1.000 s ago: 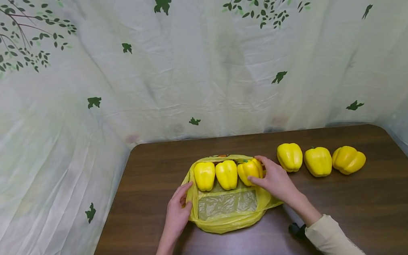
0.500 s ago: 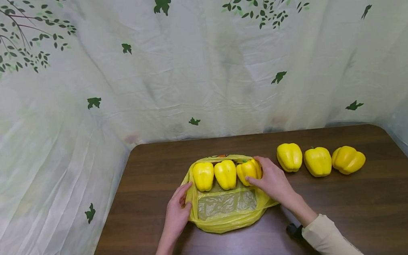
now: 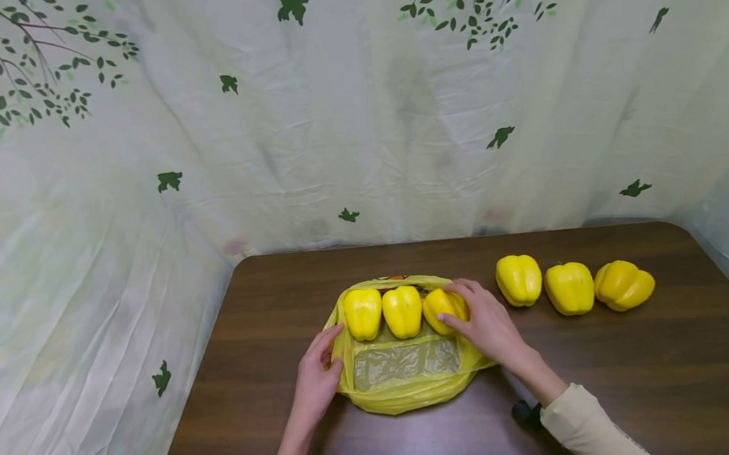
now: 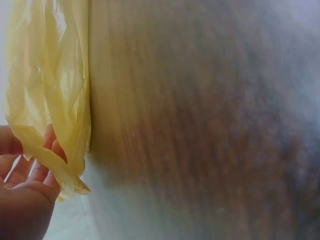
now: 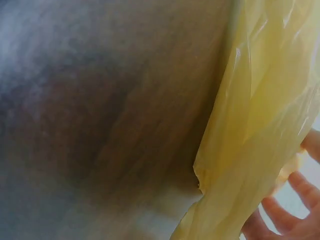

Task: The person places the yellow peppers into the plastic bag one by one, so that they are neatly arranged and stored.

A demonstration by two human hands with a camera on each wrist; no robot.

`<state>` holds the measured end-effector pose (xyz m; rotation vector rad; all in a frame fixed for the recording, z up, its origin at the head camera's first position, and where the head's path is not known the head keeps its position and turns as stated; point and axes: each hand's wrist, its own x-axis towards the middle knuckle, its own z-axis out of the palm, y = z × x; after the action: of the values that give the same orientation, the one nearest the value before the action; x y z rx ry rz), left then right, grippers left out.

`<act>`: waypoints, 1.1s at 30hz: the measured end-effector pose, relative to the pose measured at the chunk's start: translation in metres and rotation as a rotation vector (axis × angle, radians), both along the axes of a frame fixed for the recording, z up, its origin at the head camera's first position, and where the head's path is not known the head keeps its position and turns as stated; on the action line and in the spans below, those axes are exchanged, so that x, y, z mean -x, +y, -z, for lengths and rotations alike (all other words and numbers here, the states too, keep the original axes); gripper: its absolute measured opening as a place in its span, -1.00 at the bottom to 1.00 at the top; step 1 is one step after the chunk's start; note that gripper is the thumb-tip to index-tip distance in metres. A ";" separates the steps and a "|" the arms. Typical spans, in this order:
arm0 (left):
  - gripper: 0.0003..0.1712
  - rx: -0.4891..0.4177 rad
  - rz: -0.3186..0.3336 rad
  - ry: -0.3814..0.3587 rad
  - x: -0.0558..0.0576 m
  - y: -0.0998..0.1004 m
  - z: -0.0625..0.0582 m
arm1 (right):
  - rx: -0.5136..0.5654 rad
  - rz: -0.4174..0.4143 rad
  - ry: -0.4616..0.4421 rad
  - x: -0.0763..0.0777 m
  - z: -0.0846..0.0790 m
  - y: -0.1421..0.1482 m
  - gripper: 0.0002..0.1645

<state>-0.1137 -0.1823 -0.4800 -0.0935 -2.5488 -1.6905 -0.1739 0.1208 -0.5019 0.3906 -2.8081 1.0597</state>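
A yellow plastic bag point(image 3: 412, 399) lies spread with its mouth up on the table. Inside, along its far side, sit two yellow bell peppers point(image 3: 363, 316) and, to their right, a third bell pepper point(image 3: 440, 310), tilted. My right hand point(image 3: 486, 321) grips this third pepper between thumb and fingers; the right wrist view shows its fingers behind the bag's yellow film point(image 5: 260, 135). At the bag's left edge, my left hand point(image 3: 317, 376) holds the rim, and in the left wrist view its fingers curl round a strip of film point(image 4: 45, 155).
Three more yellow bell peppers point(image 3: 569, 289) stand or lie in a row on the brown wooden table point(image 3: 644, 376), right of the bag. A white curtain point(image 3: 356, 127) with leaf prints hangs behind the table and at its sides.
The third pepper has turned in my right hand, and its green stem no longer shows. My right hand has shifted slightly left. My left hand stays at the rim.
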 end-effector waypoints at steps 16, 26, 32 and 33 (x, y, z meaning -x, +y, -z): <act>-0.33 0.014 -0.015 0.005 0.012 -0.012 0.038 | 0.006 0.015 -0.055 -0.001 -0.002 -0.002 -0.30; -0.34 -0.020 -0.007 0.002 0.011 -0.012 0.039 | 0.024 0.095 0.028 -0.003 0.001 -0.010 -0.29; -0.33 0.014 -0.008 -0.001 0.012 -0.013 0.040 | 0.033 0.122 0.053 -0.004 0.003 -0.014 -0.29; -0.32 0.020 -0.011 -0.003 0.012 -0.013 0.040 | 0.034 0.124 0.053 -0.004 0.003 -0.014 -0.29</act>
<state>-0.1257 -0.1953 -0.5201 -0.0783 -2.5643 -1.6629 -0.1694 0.1067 -0.5052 0.2345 -2.7241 1.0536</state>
